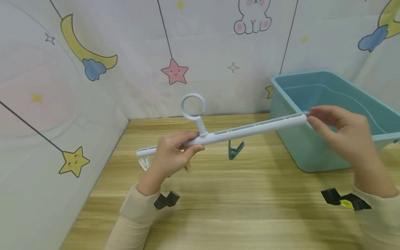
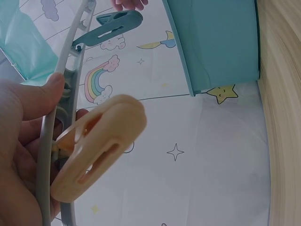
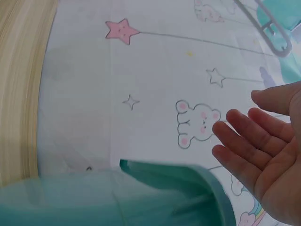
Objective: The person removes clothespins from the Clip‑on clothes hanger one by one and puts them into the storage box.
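My left hand [image 1: 172, 149] grips a pale blue clip hanger [image 1: 247, 131] by its bar, just left of the round hook [image 1: 182, 106]. Clothespins hang under the bar: a dark green one [image 1: 235, 151] right of the hand, a white one [image 1: 144, 164] near the left end, and a beige one [image 2: 101, 150], mostly hidden by the hand in the head view. My right hand [image 1: 347, 128] is at the bar's right end. The right wrist view shows this hand [image 3: 263, 155] with fingers extended, holding nothing, apart from the hanger's end [image 3: 282, 49].
A teal plastic tub [image 1: 318, 152] stands on the wooden table [image 1: 237, 208] at the right, under and behind my right hand. A white cloth backdrop [image 1: 212, 45] with printed stars and moons rises behind the table and along its left side.
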`<action>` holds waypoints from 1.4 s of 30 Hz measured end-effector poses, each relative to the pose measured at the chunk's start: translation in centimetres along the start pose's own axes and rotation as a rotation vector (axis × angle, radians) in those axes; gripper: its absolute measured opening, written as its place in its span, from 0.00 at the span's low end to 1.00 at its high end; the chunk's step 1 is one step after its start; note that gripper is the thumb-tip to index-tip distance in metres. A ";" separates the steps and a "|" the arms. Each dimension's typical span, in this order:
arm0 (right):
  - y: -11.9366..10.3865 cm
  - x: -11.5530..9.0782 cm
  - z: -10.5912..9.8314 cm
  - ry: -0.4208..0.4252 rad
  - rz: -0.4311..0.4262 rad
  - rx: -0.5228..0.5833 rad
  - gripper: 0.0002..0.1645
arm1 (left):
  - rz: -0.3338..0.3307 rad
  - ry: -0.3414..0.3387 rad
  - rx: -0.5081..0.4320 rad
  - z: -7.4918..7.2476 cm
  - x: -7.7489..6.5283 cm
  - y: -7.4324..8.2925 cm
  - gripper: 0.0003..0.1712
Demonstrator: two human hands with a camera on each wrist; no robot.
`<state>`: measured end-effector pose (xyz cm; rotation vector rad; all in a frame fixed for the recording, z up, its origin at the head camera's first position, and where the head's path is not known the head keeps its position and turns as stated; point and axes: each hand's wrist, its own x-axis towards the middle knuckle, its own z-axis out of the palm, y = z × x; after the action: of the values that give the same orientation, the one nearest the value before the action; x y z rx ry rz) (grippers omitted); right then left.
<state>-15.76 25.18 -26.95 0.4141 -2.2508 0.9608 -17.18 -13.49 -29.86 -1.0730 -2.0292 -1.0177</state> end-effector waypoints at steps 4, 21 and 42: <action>-0.9 -0.2 0.4 -0.045 -0.043 0.092 0.14 | -0.003 0.008 0.004 0.0 0.0 0.0 0.16; -2.6 -0.6 3.9 -0.323 -0.117 0.728 0.20 | 0.011 0.024 0.002 0.1 0.0 0.2 0.16; -5.0 -0.9 7.8 -0.443 -0.067 0.778 0.17 | 0.029 0.026 -0.013 0.7 0.1 0.1 0.16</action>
<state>-16.00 16.15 -28.99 1.1201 -2.1170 1.8402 -17.29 -12.83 -30.13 -1.0870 -1.9836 -1.0259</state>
